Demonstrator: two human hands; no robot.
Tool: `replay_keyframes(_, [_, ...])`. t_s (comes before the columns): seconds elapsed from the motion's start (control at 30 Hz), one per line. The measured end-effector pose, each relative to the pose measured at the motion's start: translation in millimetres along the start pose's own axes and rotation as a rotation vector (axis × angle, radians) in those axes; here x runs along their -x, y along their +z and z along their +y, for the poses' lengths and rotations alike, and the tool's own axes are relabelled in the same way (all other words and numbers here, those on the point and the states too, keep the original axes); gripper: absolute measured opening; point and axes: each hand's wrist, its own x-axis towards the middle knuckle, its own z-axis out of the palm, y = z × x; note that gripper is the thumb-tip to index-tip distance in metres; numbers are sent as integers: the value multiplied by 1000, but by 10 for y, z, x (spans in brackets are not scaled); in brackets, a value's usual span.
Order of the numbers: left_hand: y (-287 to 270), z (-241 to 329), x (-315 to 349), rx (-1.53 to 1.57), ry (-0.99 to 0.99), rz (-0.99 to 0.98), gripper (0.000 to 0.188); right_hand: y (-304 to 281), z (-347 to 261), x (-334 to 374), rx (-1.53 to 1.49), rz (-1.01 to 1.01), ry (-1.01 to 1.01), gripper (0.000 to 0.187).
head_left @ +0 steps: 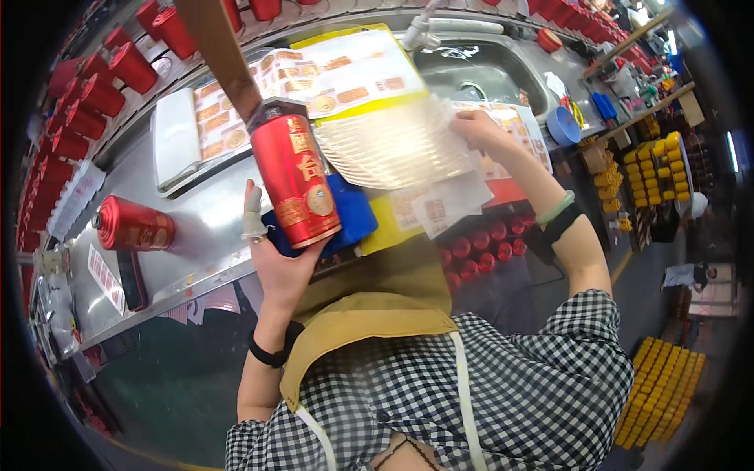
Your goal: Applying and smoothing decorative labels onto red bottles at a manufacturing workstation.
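Note:
A red bottle (292,169) with gold markings and a dark faceted top leans in a blue rest (352,212) in front of me. My left hand (281,263) is by the bottle's base, its fingers spread and pointing up on the left side, its thumb reaching the bottom edge. Pale covers sit on some of those fingers. In my right hand (481,132), the fingertips pinch the far right edge of a translucent striped sheet (393,145), smeared by motion. Beneath it lies a pale backing paper (452,200).
Printed label sheets (338,74) lie on a yellow board behind the bottle. A second red bottle (135,224) and a phone (132,280) are on the steel bench at left. The sink (479,67) is beyond, a blue bowl (563,125) at right. Red bottles line the far shelf.

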Motion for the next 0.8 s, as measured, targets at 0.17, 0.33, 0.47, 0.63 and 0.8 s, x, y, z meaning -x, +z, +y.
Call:
replay_keyframes(0.17, [24,24,-72,175,-144,-101,108,-144,438,150,259,365,-231,58])
replay_keyframes(0.33, [31,-52,-44,198,-116,-89,108,144,602,891,323,296,-591,34])
replay_keyframes(0.47, [0,-1,-45,234,-185,-76,111,644,707,1204,651,269,-998,33])
replay_keyframes(0.63, [-10,93,-99,129,-5,-65,111,823,869,1265,749,482,-1107,24])
replay_keyframes(0.8, [-41,100,-68,114,-52,-80,108,811,863,1226,705,451,-1090,21])
